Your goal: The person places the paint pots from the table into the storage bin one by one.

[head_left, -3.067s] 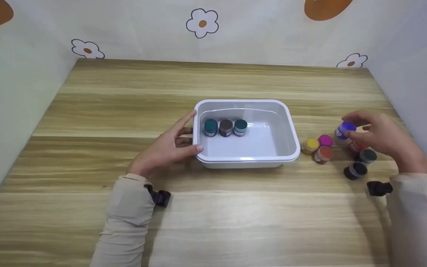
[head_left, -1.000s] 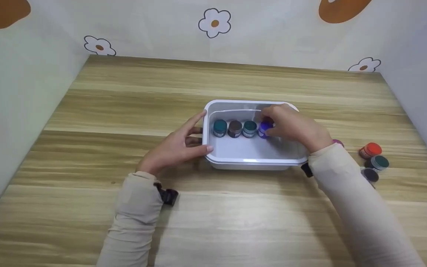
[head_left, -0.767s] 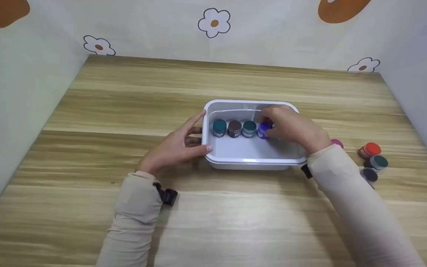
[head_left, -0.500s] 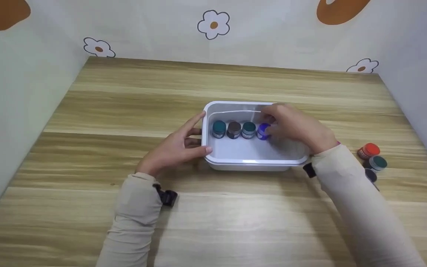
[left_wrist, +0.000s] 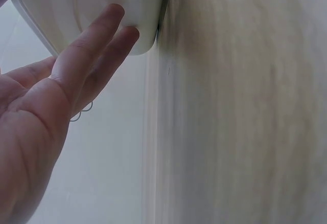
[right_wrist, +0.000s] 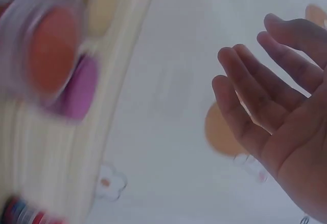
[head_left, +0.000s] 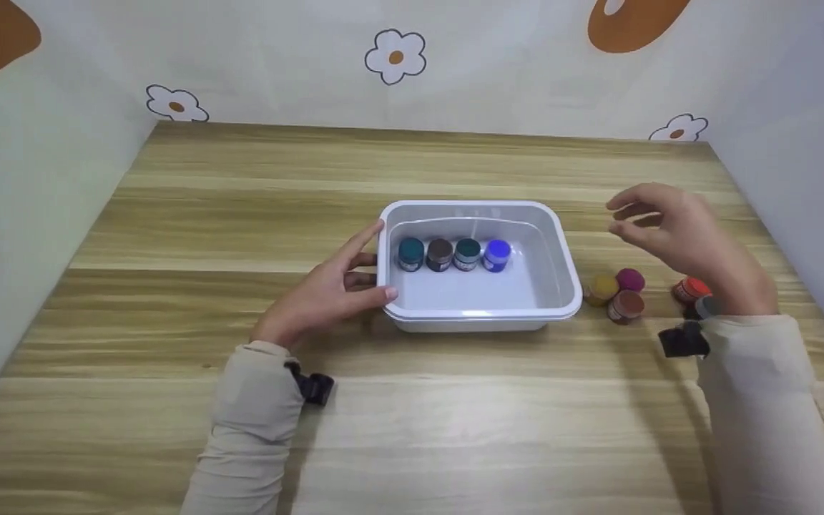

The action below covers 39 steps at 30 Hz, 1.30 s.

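A white plastic tub (head_left: 480, 312) stands mid-table. In it a row of small paint jars runs along the left and middle: a teal jar (head_left: 411, 254), a brown one, a dark green one, and a violet-blue jar (head_left: 497, 255) at the right end. My left hand (head_left: 322, 297) steadies the tub's left side, thumb over the rim, straight fingers (left_wrist: 104, 29) against the outer wall. Nothing is held by my right hand (head_left: 677, 229), raised in the air right of the tub with loosely bent fingers (right_wrist: 237, 70). Below it sit a yellow jar (head_left: 602, 289), a magenta jar (head_left: 630, 280) and a reddish-brown jar (head_left: 626, 307).
Farther right, a bright red jar (head_left: 691, 289) and a dark green jar (head_left: 705, 307) are partly covered by the right wrist. Pale walls with a flower print (head_left: 395, 57) border the wooden table (head_left: 455, 429) at the back and sides.
My right hand brought the violet-blue jar from the right-hand group into the tub, set it at the row's end, let go and moved back right. The left hand keeps its place on the tub.
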Available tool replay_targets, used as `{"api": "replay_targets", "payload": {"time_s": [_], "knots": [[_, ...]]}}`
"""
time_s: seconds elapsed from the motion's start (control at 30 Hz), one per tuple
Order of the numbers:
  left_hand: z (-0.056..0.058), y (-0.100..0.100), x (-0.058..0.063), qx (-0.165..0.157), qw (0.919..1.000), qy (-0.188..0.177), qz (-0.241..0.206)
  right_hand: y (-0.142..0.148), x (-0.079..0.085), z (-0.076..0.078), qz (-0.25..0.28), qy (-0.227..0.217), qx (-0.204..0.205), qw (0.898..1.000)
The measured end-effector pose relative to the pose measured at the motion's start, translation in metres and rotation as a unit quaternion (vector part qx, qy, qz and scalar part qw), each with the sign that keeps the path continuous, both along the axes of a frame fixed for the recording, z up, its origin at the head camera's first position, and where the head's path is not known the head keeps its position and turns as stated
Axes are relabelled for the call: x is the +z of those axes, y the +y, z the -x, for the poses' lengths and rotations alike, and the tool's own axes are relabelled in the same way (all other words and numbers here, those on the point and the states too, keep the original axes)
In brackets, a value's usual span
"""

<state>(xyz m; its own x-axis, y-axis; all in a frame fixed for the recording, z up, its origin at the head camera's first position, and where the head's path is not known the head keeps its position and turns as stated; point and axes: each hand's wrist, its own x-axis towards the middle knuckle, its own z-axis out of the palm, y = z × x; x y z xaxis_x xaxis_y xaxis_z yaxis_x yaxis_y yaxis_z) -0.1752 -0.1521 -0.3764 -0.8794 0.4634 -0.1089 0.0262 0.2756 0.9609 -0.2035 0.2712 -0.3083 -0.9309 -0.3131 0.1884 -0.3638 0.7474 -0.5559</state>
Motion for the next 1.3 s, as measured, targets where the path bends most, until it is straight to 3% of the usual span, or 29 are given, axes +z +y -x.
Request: {"api": "replay_targets", "payload": {"time_s": [0.23, 0.5, 0.63, 1.0, 1.3], "knots": [[0.0, 0.001, 0.0, -0.001, 1.0, 0.0, -0.008, 0.066, -0.018, -0.016, -0.021, -0.029, -0.09, 0.995], [0.001, 0.001, -0.001, 0.0, 1.0, 0.002, -0.006, 0.113, -0.043, -0.031, -0.05, -0.088, -0.118, 0.988], [0.001, 0.001, -0.001, 0.001, 1.0, 0.001, -0.006, 0.118, -0.051, -0.033, -0.05, -0.112, -0.12, 0.985], [0.0, -0.001, -0.001, -0.002, 0.9999, 0.001, -0.013, 0.116, -0.057, -0.032, -0.074, -0.099, -0.122, 0.985], [0.0, 0.001, -0.002, -0.002, 0.9999, 0.006, -0.011, 0.112, -0.048, -0.032, -0.081, -0.093, -0.125, 0.985]]}}
